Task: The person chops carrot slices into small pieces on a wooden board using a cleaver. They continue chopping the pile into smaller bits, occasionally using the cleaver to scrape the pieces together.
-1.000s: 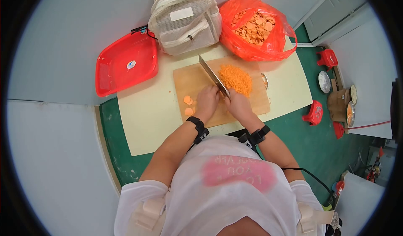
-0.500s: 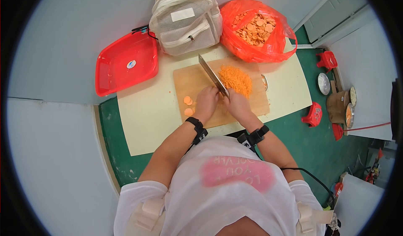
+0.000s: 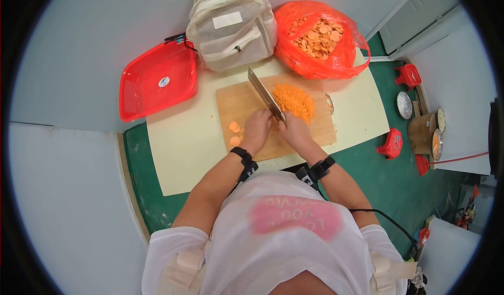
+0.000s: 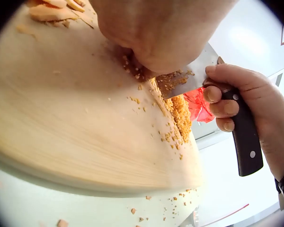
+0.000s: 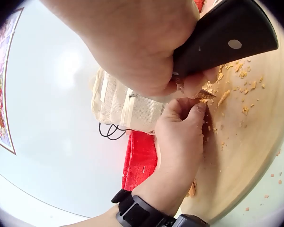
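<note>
From here I see almost no shift, so work remains at one spot: the right hand (image 3: 297,134) grips the cleaver (image 3: 265,95) beside minced carrot (image 3: 296,104) on the cutting board (image 3: 231,105); the left hand (image 3: 256,131) curls by the blade, its hold unclear.

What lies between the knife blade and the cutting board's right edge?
The heap of chopped orange pieces, then a strip of cutting board; the head view shows this.

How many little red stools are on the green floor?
2: the far red stool, just beyond the round metal dish, and the near red stool, beside the table. The table could hide more.
</note>
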Available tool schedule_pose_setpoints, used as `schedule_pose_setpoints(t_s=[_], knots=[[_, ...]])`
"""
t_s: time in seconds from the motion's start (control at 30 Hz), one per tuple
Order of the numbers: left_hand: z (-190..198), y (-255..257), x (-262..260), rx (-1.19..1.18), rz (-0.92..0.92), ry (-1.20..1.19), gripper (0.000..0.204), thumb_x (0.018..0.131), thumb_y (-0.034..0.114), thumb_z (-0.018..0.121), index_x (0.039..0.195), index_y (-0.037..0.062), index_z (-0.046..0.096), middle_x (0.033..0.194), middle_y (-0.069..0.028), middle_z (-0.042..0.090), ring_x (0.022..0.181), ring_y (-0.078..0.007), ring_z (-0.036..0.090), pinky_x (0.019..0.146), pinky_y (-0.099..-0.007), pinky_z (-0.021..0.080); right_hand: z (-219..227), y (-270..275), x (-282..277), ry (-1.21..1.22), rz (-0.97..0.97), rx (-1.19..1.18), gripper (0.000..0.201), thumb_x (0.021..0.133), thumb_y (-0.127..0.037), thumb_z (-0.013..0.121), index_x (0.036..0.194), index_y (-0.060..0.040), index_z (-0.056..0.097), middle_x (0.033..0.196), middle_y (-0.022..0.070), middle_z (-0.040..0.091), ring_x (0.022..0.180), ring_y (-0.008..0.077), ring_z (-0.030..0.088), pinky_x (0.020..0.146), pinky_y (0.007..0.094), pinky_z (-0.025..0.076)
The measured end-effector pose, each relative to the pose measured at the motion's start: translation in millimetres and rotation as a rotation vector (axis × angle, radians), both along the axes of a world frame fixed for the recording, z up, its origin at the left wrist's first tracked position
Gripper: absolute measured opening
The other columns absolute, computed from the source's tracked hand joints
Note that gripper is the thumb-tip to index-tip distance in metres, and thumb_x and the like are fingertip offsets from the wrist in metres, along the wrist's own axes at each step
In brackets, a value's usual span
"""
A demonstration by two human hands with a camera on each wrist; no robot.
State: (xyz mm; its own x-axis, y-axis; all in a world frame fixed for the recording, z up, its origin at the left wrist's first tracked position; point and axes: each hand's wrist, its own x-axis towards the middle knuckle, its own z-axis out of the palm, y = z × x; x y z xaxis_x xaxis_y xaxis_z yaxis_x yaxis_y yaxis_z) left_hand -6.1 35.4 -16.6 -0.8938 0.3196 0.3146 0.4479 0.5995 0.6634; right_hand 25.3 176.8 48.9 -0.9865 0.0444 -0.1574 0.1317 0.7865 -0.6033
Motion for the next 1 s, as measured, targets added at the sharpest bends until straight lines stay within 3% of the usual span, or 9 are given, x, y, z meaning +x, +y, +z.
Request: schedule_pose_setpoints(t_s=[0.3,0.47,0.83,1.0], knots=[[5,4,1,-0.059,0.002,0.015,0.009,0.074,0.003,0.063,0.083,0.0025,0.061,0.081,-0.0144,0.057,0.078,-0.0344,0.056,0.069,-0.044,0.046,3,-6,-8,-0.084,0.005,0.028,0.024,0.086,-0.019,0.053,0.099,0.0007,0.054,0.076,0.0253,0.063,0.072,0.0422,0.062,0.066,0.0509,0.049],[1,-1,0,0.065,-0.058,0.128,0.008,0.075,0.002,0.063,0.082,0.0014,0.06,0.083,-0.0156,0.057,0.081,-0.0355,0.055,0.072,-0.044,0.045,-4,-5,-14,-0.076,0.026,0.054,0.025,0.087,-0.021,0.052,0.099,0.0009,0.054,0.076,0.0249,0.063,0.072,0.0419,0.063,0.067,0.0508,0.049],[0,-1,1,0.034,-0.002,0.028,0.01,0.073,0.0,0.063,0.083,0.0018,0.06,0.083,-0.0156,0.057,0.081,-0.0352,0.056,0.072,-0.0427,0.046,-9,4,-3,0.022,-0.033,-0.002,0.022,0.085,-0.018,0.054,0.098,-0.0001,0.056,0.075,0.0257,0.062,0.071,0.0423,0.062,0.066,0.0509,0.049],[3,1,-2,-0.002,-0.023,0.018,0.01,0.073,0.0,0.063,0.082,0.0012,0.06,0.082,-0.0161,0.056,0.081,-0.0357,0.055,0.071,-0.0431,0.046,4,4,3,-0.061,0.027,0.044,0.023,0.087,-0.022,0.053,0.097,-0.0021,0.057,0.079,0.0233,0.064,0.075,0.0401,0.064,0.067,0.0495,0.05]])
